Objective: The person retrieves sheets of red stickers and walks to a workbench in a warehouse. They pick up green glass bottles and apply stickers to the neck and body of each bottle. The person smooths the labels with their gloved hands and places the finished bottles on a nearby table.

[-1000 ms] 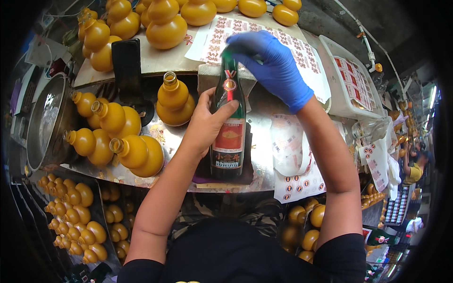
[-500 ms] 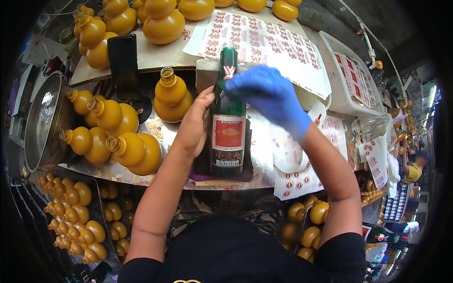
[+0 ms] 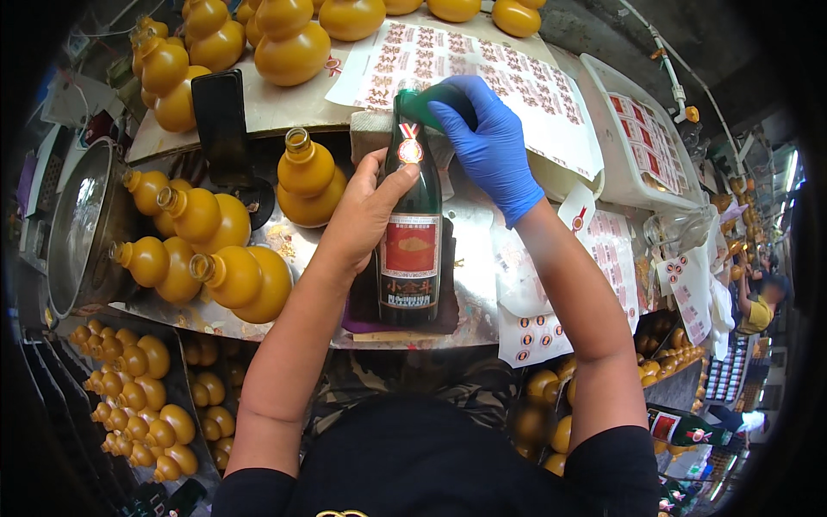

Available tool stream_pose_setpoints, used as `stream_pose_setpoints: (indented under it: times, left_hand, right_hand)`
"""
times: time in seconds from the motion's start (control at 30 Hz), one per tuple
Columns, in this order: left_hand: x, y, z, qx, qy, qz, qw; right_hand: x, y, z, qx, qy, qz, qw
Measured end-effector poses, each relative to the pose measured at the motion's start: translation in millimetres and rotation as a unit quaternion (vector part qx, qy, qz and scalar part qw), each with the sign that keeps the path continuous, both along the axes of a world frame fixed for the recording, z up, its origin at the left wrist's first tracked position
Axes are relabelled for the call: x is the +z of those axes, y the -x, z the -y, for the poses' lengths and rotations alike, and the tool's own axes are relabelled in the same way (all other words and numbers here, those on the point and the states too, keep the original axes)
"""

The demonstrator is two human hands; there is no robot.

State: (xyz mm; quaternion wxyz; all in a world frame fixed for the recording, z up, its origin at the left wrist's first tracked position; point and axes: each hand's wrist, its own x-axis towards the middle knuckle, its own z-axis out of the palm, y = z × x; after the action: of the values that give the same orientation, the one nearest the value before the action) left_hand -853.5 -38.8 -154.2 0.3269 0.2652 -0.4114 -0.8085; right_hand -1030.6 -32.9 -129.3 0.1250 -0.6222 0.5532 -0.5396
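Green bottle [image 3: 410, 200] in the left hand [image 3: 366, 215], neck pointing away.
It lies on a dark cloth [image 3: 449, 297], the left hand grasping its shoulder above the red label [image 3: 410, 246]; the blue-gloved right hand [image 3: 489, 142] pinches a dark green piece [image 3: 444, 105] against its neck.

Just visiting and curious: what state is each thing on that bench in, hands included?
Green bottle: labelled, neck pointing away from the person; cap unclear.
Left grip: bare hand, closed around the bottle.
Right grip: blue-gloved, closed on a green piece.
Green piece: held at the bottle's neck; contact unclear.
Nearest yellow gourd-shaped bottle: uncapped.
Large printed sheet: spread out.
Plastic tub: open, holding labels.
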Motion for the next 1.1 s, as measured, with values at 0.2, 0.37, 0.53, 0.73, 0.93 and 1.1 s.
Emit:
stream_pose_setpoints:
  times: [0.2, 0.37, 0.53, 0.73, 0.93, 1.1]
  left_hand:
    - [-1, -3, -1, 0.022, -0.003, -0.001, 1.0]
    - [4, -1, -4, 0.026, -0.011, 0.0, 1.0]
    - [-9, -3, 0, 0.003, -0.03, -0.055, 0.998]
    - [-7, -6, 6, 0.004, -0.056, -0.088, 0.995]
    - [-7, -7, 6, -0.02, -0.056, -0.121, 0.991]
    - [0, -4, 4, 0.002, -0.067, -0.078, 0.995]
  right_hand:
    - [50, -3, 10, 0.141, -0.11, -0.067, 0.982]
    - [70, -9, 32, 0.11, -0.162, -0.301, 0.933]
    - [69, -9, 41, 0.106, 0.156, -0.476, 0.859]
    - [61, -33, -32, 0.291, 0.002, -0.327, 0.899]
    - [51, -24, -22, 0.216, -0.153, 0.169, 0.949]
    - [19, -10, -30, 0.166, 0.104, -0.26, 0.945]
